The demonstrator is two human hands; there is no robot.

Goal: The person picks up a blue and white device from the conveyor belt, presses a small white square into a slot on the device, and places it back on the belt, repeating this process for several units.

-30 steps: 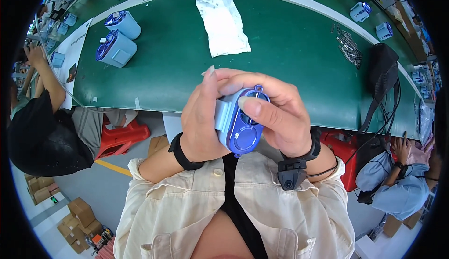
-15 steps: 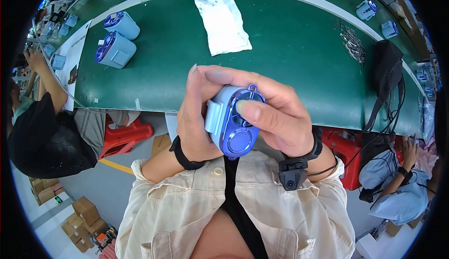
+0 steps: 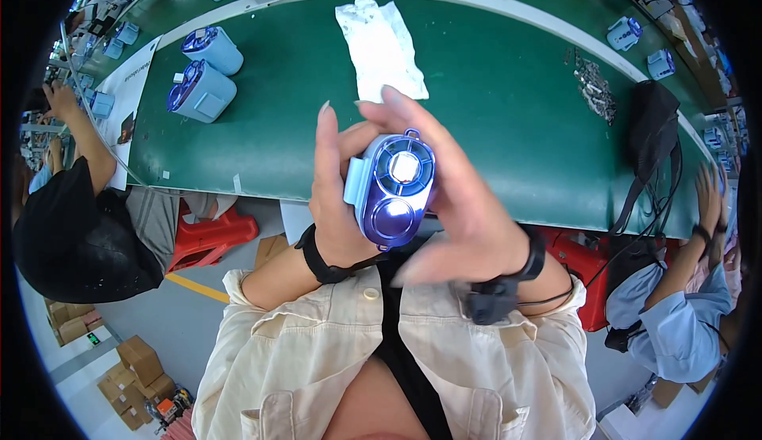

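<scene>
A small light-blue device (image 3: 383,220) with a glossy purple-blue oval face is in my left hand (image 3: 329,214). That hand wraps it from the left and behind. On the face are a spoked round opening at the top, with a bright white piece at its hub, and a round disc below. A light-blue clip juts from the device's left side, and a small loop tops it. Along its right side my right hand (image 3: 476,221) is open, fingers stretched and thumb apart, somewhat blurred. Whether its fingers touch the device, I cannot tell.
Two similar blue devices (image 3: 204,93) stand at the left of the green table (image 3: 508,122). A crumpled white bag (image 3: 385,51) lies at the middle back. To the right are a heap of small metal parts (image 3: 594,88) and a black bag (image 3: 655,118). People sit at both sides.
My right thumb has lifted off the device's face, and the right hand has opened and swung aside. The white piece at the hub now shows. The device has tilted and shifted slightly up.
</scene>
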